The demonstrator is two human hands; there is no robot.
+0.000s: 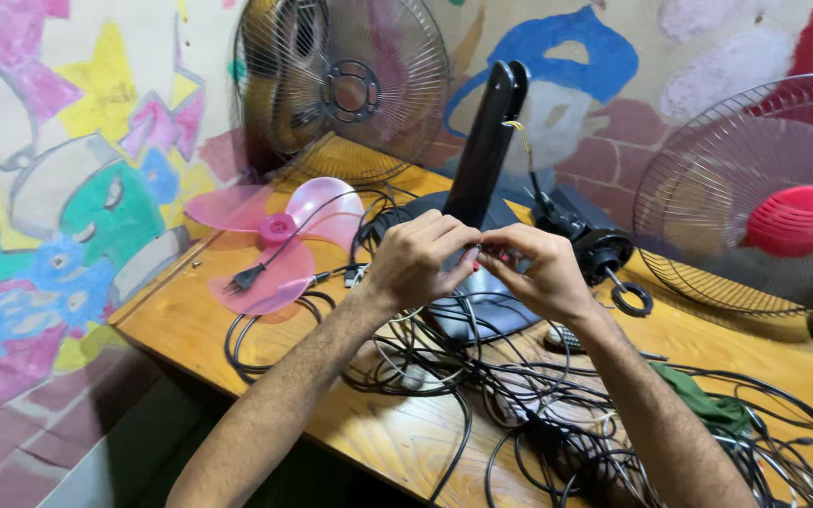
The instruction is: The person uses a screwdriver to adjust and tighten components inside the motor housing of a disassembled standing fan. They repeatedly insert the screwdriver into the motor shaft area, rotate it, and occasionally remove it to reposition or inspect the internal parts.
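My left hand (419, 256) and my right hand (540, 273) meet fingertip to fingertip above the grey base (482, 306) of a dismantled table fan. Both pinch the same thin wire (478, 252); a small red piece shows between the fingers. Just behind my hands rises the black fan stand (487, 141), with a yellow and black lead hanging from its top. The black fan motor (595, 246) lies to the right of my right hand. What exactly the fingertips grip is partly hidden.
A pink fan blade (279, 235) and a black plug (247, 277) lie at left on the wooden table (181, 315). Wire fan guards stand at the back (345, 89) and right (755, 198). Tangled black cables (519, 414) and a green cloth (708, 404) cover the near side.
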